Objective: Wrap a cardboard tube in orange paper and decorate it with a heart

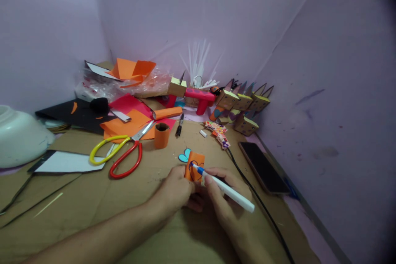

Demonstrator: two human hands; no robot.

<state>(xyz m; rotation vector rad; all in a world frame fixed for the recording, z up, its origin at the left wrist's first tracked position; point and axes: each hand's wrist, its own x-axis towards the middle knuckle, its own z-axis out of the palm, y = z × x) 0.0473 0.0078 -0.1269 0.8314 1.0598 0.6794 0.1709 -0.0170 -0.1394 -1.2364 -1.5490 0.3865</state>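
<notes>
My left hand (177, 189) is closed around a small orange paper-covered tube (199, 160), holding it above the cardboard. A heart-like outline is drawn on the tube in dark ink. In my right hand (227, 194) is a white marker (232, 192) with a blue collar, and its tip meets the drawn outline. Just behind the tube lies a blue paper cutout (185, 155) with dark edges. A second orange tube (161, 135) stands upright farther back, and a black pen (180, 126) lies to its right.
Scissors (136, 140) with yellow and red handles lie open on the left. A glue gun (219, 134) trails its black cord along my right side, beside a phone (262, 167). Box-shaped animal heads (246, 123) line the right wall. Orange paper (133, 123) and a white bowl (21, 140) sit left.
</notes>
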